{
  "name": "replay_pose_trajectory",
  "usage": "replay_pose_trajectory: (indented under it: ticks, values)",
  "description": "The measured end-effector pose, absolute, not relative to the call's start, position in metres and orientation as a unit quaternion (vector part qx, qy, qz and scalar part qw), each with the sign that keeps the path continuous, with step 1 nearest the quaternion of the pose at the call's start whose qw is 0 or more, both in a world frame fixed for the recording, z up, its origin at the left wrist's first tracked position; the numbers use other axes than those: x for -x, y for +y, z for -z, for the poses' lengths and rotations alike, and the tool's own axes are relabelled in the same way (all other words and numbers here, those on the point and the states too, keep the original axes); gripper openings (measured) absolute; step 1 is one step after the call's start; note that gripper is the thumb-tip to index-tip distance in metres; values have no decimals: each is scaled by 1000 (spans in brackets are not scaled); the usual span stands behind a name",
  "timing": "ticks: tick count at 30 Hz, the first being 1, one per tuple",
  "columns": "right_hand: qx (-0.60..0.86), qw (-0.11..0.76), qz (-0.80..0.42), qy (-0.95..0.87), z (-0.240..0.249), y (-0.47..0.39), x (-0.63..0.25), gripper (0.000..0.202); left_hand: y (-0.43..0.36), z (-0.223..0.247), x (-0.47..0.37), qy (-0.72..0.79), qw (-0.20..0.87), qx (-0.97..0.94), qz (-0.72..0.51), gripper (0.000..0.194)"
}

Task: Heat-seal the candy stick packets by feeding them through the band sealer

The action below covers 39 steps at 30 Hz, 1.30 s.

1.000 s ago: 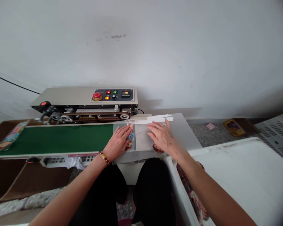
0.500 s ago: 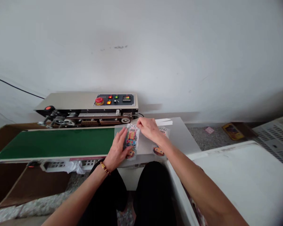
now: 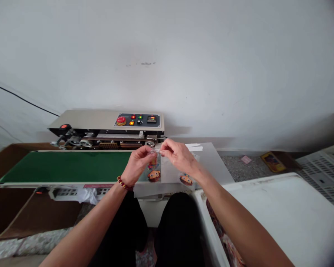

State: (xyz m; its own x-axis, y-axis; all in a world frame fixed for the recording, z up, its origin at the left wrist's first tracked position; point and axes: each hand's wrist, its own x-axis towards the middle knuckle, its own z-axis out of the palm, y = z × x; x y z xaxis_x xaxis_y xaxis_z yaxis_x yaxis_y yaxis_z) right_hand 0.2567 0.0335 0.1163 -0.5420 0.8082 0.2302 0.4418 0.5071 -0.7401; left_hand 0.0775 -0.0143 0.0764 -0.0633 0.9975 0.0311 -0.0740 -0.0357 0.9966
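A clear printed plastic packet point(image 3: 154, 175) with a cartoon face lies on the right part of the sealing machine's bed, its upper part hidden by my hands. My left hand point(image 3: 137, 165), with a beaded bracelet at the wrist, pinches the packet's top edge between thumb and fingers. Close beside it, my right hand point(image 3: 179, 156) pinches the same edge; the fingertips of both hands almost meet. A second packet point(image 3: 186, 179) with the same kind of face lies under my right wrist on the grey metal plate point(image 3: 215, 167).
Behind the green conveyor belt point(image 3: 72, 167) stands the band sealer point(image 3: 91, 119) with lit buttons and a red knob point(image 3: 121, 120). White strips point(image 3: 194, 147) lie on the plate. A white bin point(image 3: 267, 207) is at right, a cardboard box point(image 3: 13, 159) at left, a slatted crate point(image 3: 323, 170) far right.
My left hand has lifted from lying flat on the packet and now pinches its top edge next to my right hand. My right hand has shifted only slightly.
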Motion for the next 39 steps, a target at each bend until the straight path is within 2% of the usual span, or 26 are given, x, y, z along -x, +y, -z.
replay_pose_trajectory:
  ticks: [3,6,9,12,15,18,21,27,32,36,39]
  values:
    - [403,294,-328,-802,-107,33,-258,10,-14,-75,-78,527,417,-537,-510,27]
    - [413,315,-389,-761,-94,37,-259,4,-10,-69,-79,556,358,-577,-479,28]
    - [433,303,-419,-739,-78,49,-257,7,1,-55,-79,562,378,-572,-462,31]
    - [501,265,-383,-729,-62,67,-254,9,11,-35,-76,589,395,-527,-469,32]
    - [570,195,-301,-739,-52,85,-250,18,12,-18,-75,649,262,-562,-441,33]
    - [600,119,-218,-760,-47,95,-242,24,3,-6,-82,619,106,-699,-342,34]
    - [602,79,-166,-777,-49,97,-235,30,-3,0,-95,567,39,-787,-240,41]
    - [585,103,-99,-798,-60,67,-279,29,3,3,-89,575,0,-802,-163,45]
    - [593,118,14,-796,-39,25,-350,27,2,5,-47,562,16,-810,-163,45]
    - [523,97,2,-847,-19,19,-355,36,-6,14,3,591,24,-787,-174,45]
    - [464,107,-15,-879,-15,33,-327,37,-11,12,22,641,-19,-744,-189,42]
